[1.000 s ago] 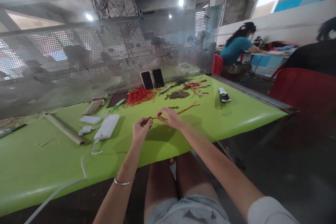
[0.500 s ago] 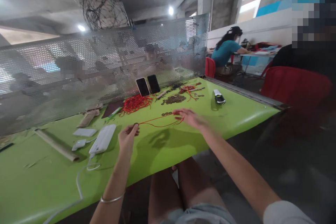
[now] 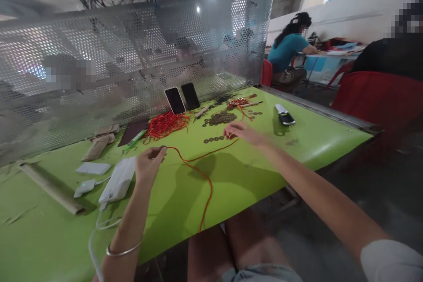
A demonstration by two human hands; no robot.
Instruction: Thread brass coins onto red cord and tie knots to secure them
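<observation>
My left hand (image 3: 150, 161) pinches a dark round coin (image 3: 163, 147) between thumb and fingertips. From that coin a red cord (image 3: 208, 178) runs out over the green table; one strand hangs toward the front edge, another stretches right to my right hand (image 3: 239, 132). The right fingers are drawn together at the right end of a short row of coins (image 3: 214, 139); what they hold at the tips is too small to tell. Behind the row lies a pile of coins (image 3: 222, 117). A heap of red cords (image 3: 167, 125) is at its left.
Two phones (image 3: 175, 100) lean near the perforated metal screen (image 3: 132, 57). A white power bank (image 3: 118, 179) with a cable and a cardboard tube (image 3: 51, 188) lie left. A silver-black device (image 3: 284, 115) is at right. Two people sit beyond the table's right side.
The camera view has shifted. My right hand has come down beside the coin row, and one red strand now hangs loose toward the front edge. My left hand still pinches the coin.
</observation>
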